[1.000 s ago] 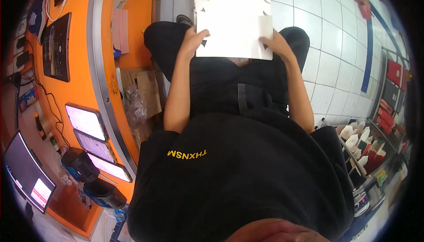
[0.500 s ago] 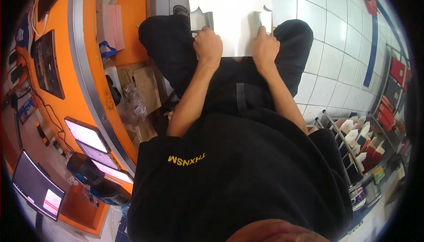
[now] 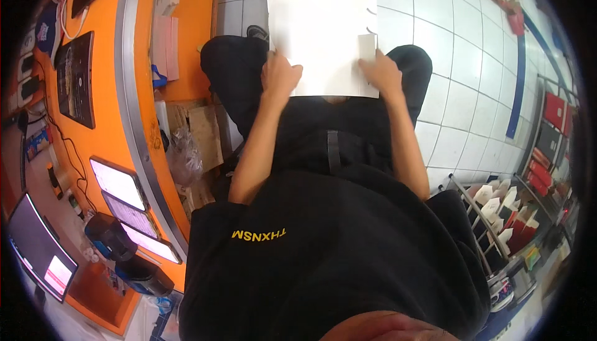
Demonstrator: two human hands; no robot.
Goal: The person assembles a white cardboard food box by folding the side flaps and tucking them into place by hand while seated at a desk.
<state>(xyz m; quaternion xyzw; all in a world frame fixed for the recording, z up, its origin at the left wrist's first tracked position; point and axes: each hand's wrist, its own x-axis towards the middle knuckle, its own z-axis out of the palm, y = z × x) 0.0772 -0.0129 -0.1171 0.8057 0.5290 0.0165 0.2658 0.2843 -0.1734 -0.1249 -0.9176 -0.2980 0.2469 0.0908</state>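
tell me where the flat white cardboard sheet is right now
In the head view, the flat white cardboard sheet lies top centre on the person's lap, over the white tiled floor, with the left hand and right hand on its near edge.

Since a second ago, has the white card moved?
Cannot tell: the white card stays on the lap under both hands; the floor tiles shifted too, so the camera moved.

Bright, even indoor light with glare whitening the cardboard sheet (image 3: 323,30) at twelve o'clock, glowing screens (image 3: 118,182) at eight o'clock, and fisheye bending, dark vignette around the rim.
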